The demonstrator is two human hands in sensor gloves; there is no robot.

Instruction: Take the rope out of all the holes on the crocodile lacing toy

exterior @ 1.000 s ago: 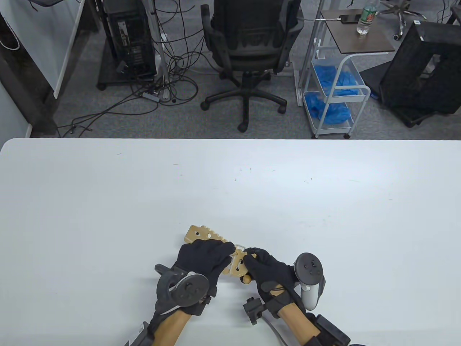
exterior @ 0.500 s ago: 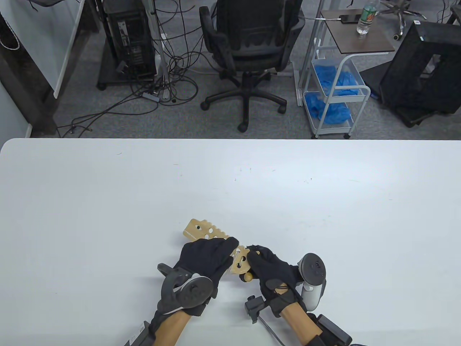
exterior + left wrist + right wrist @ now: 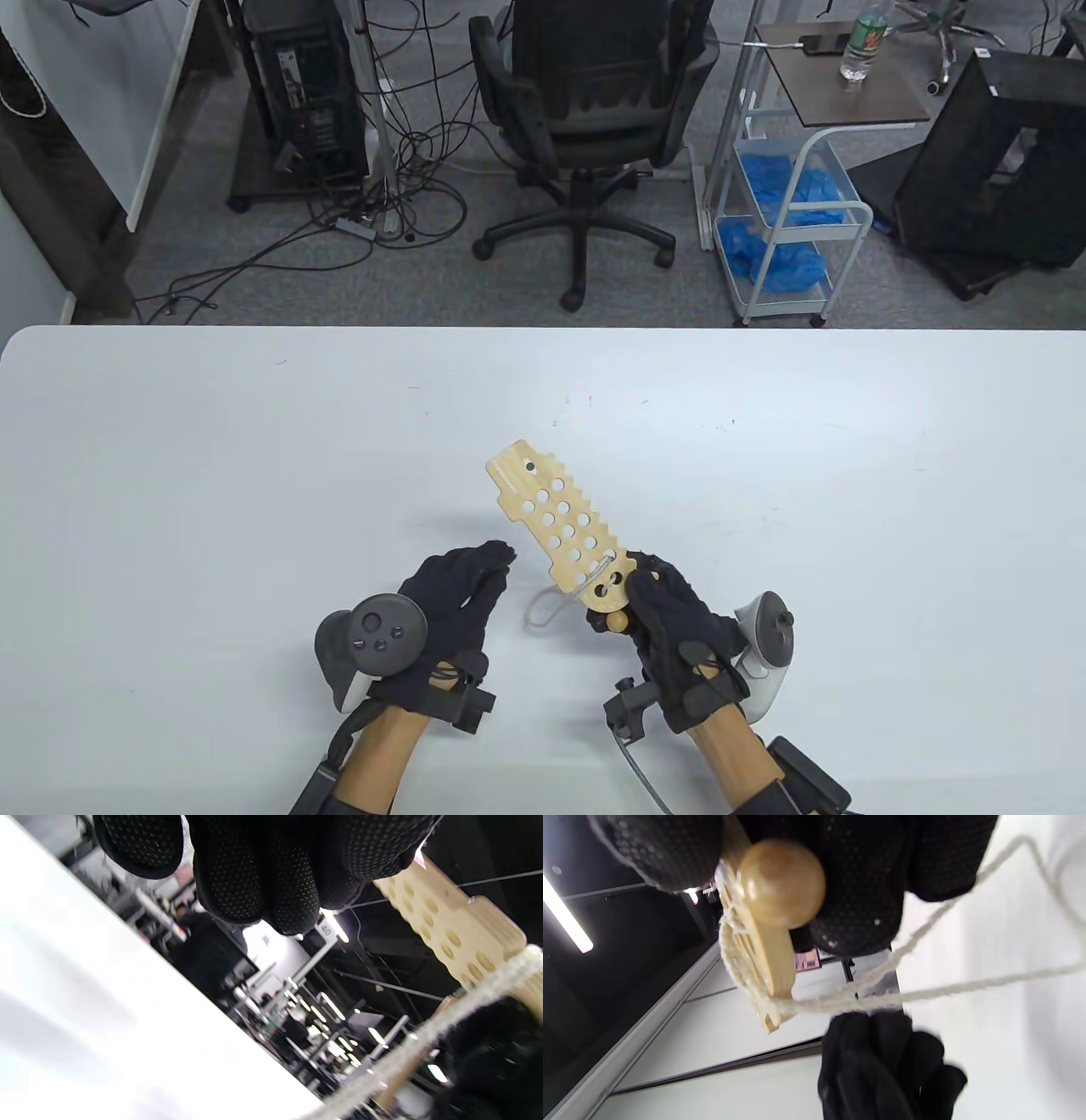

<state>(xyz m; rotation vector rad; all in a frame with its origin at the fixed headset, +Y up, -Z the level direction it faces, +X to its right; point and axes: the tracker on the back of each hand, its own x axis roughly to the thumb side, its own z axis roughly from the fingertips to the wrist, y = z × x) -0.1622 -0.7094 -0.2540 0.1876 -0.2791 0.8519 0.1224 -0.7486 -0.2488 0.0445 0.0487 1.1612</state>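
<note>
While right hand [image 3: 670, 611] grips crocodile toy [image 3: 560, 535], left hand [image 3: 454, 594] relaxed

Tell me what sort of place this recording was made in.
Most likely an office or lab workroom. Behind the white table stand a black swivel office chair, a computer tower amid loose floor cables, and a wheeled white cart with blue material in its trays.

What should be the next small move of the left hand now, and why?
Probably the left hand, which holds nothing, should pinch the slack rope loop and pull it out. The right hand grips the crocodile toy, and rope is threaded only near that held end.
</note>
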